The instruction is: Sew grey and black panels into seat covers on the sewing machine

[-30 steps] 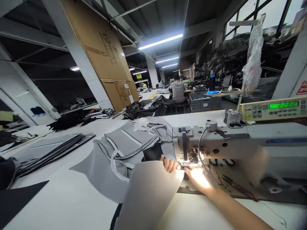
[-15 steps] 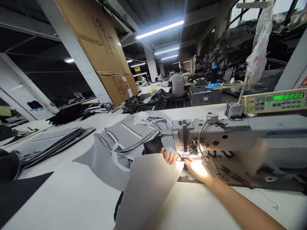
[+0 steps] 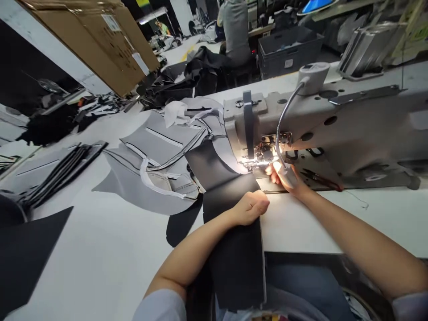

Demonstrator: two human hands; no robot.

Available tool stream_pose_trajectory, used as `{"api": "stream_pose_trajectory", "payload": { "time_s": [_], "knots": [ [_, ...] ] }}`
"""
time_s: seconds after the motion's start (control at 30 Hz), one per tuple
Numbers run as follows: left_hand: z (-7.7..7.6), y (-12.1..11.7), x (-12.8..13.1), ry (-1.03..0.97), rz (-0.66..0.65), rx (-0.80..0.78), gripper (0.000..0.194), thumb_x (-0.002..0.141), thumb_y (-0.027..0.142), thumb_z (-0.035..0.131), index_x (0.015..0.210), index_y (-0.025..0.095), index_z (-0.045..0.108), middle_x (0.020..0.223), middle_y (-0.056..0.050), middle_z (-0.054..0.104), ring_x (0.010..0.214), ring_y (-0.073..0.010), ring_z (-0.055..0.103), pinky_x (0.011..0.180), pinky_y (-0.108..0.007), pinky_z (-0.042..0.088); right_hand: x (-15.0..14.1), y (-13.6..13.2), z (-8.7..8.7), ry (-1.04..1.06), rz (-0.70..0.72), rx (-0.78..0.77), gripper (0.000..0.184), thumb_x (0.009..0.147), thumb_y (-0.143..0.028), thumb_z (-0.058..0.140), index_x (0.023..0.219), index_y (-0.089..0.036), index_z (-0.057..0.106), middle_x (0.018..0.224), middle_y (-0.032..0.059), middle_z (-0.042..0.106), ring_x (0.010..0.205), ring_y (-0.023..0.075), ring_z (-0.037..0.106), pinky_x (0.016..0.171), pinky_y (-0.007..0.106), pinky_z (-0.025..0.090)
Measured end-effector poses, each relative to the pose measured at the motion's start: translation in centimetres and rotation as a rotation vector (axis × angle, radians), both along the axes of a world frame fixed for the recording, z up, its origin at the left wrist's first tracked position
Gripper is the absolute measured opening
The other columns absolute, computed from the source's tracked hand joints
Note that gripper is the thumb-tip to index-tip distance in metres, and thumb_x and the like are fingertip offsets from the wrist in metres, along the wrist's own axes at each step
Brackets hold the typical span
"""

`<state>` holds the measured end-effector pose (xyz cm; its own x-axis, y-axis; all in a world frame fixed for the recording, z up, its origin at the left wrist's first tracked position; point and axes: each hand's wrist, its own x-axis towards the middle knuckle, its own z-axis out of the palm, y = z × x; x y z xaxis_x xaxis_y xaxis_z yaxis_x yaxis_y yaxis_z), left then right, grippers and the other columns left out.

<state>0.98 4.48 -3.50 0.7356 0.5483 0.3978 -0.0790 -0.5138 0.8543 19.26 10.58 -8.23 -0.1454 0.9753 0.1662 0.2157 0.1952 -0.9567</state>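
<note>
A long black panel of sheet material (image 3: 234, 254) hangs over the table's front edge, its upper end beside the sewing machine's needle area (image 3: 250, 165). My left hand (image 3: 250, 208) is closed on the right edge of this panel, knuckles up. My right hand (image 3: 284, 176) is just right of the presser foot, its fingers curled together under the lamp light. The lamp head (image 3: 288, 176) covers part of that hand, and I cannot make out what its fingers hold. The sewing machine (image 3: 314, 107) stands right of the panel.
Grey sewn pieces with white strips (image 3: 160, 138) lie left of the machine. Stacked panels (image 3: 63, 169) and a black sheet (image 3: 30, 258) are farther left. Red-handled snips (image 3: 323, 179) lie by the machine bed. A person (image 3: 236, 31) sits beyond, near a grey crate (image 3: 289, 51).
The view has tilted down. The panel's grey face showed before; now its black face is up. My left hand has come toward me from the needle, and my right hand has shifted slightly right.
</note>
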Motion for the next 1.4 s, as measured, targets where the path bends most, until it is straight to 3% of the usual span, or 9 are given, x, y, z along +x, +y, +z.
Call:
{"api": "stream_pose_trajectory", "payload": {
  "time_s": [0.23,0.37,0.5,0.67,0.83,0.93,1.03,1.17,1.4],
  "knots": [
    [0.3,-0.4,-0.3,-0.119,0.075,-0.108,0.063,0.100,0.055,0.027,0.048,0.020,0.029,0.046,0.003,0.030,0.048,-0.0107,0.029,0.062,-0.034,0.032,-0.9,-1.2,2.8,0.127,-0.064,-0.019,0.057,0.081,-0.071,0.048,0.067,-0.017,0.056,0.056,-0.0014,0.052,0.046,0.0091,0.044,0.047,0.024,0.037],
    [0.5,-0.6,0.0,-0.114,0.067,-0.114,0.063,0.099,0.056,0.029,0.048,0.020,0.029,0.046,0.003,0.030,0.048,-0.0107,0.027,0.063,-0.035,0.032,-1.0,-1.2,2.6,0.096,-0.057,0.013,0.058,0.085,-0.070,0.041,0.071,-0.017,0.057,0.056,-0.0022,0.049,0.047,0.0094,0.043,0.047,0.024,0.037],
    [0.7,-0.9,-0.1,-0.023,0.129,-0.183,0.068,0.094,0.069,0.026,0.044,0.022,0.028,0.045,0.001,0.030,0.049,-0.0124,0.028,0.066,-0.037,0.034,-0.7,-0.8,1.2,-0.165,-0.004,0.192,0.049,0.094,-0.053,0.035,0.079,-0.016,0.063,0.067,0.0022,0.057,0.062,0.0140,0.053,0.060,0.026,0.045],
    [1.4,-0.6,-0.2,-0.070,0.223,-0.319,0.074,0.088,0.077,0.029,0.039,0.022,0.027,0.043,-0.001,0.030,0.051,-0.0145,0.031,0.066,-0.038,0.034,-1.1,-1.2,1.4,-0.600,0.232,0.436,0.035,0.093,-0.026,0.042,0.116,-0.021,0.068,0.096,0.0064,0.066,0.090,0.0190,0.058,0.083,0.032,0.045],
    [2.4,-0.8,0.5,-0.103,0.230,-0.329,0.075,0.085,0.081,0.031,0.039,0.022,0.030,0.044,-0.001,0.033,0.051,-0.0136,0.034,0.059,-0.035,0.030,-2.2,-1.8,3.2,-0.898,0.302,0.422,0.037,0.092,-0.033,0.050,0.126,-0.031,0.064,0.102,0.0052,0.065,0.084,0.0187,0.060,0.080,0.032,0.046],
    [2.1,-1.0,1.0,-0.117,0.177,-0.238,0.074,0.089,0.076,0.030,0.041,0.020,0.034,0.044,-0.001,0.035,0.049,-0.0116,0.032,0.058,-0.034,0.028,-3.0,-1.2,2.9,-0.987,0.306,0.440,0.044,0.092,-0.030,0.051,0.135,-0.033,0.056,0.099,0.0056,0.066,0.082,0.0195,0.063,0.078,0.032,0.047],
    [1.5,0.2,0.8,-0.284,0.165,-0.229,0.072,0.094,0.068,0.033,0.041,0.020,0.032,0.042,0.000,0.032,0.046,-0.0104,0.031,0.055,-0.033,0.024,-3.8,-0.1,1.9,-1.067,0.174,0.470,0.040,0.090,-0.024,0.050,0.127,-0.031,0.062,0.094,0.0060,0.068,0.076,0.0208,0.064,0.073,0.032,0.046],
    [1.2,4.0,-1.3,-0.627,0.135,-0.338,0.074,0.093,0.070,0.032,0.038,0.021,0.025,0.034,0.003,0.021,0.036,-0.0097,0.027,0.053,-0.033,0.028,-4.5,1.3,0.6,-1.079,0.114,0.545,0.025,0.087,-0.015,0.045,0.088,-0.023,0.069,0.083,0.0048,0.068,0.071,0.0204,0.065,0.066,0.030,0.044],
    [1.0,8.0,-3.4,-0.734,0.260,-0.587,0.077,0.088,0.079,0.006,0.038,0.020,0.010,0.031,0.002,0.004,0.032,-0.0109,0.019,0.052,-0.032,0.032,-4.1,2.4,-0.5,-1.090,0.047,0.604,0.029,0.084,-0.007,0.038,0.090,-0.023,0.062,0.082,0.0030,0.067,0.068,0.0202,0.065,0.061,0.030,0.042]
  ]
}}
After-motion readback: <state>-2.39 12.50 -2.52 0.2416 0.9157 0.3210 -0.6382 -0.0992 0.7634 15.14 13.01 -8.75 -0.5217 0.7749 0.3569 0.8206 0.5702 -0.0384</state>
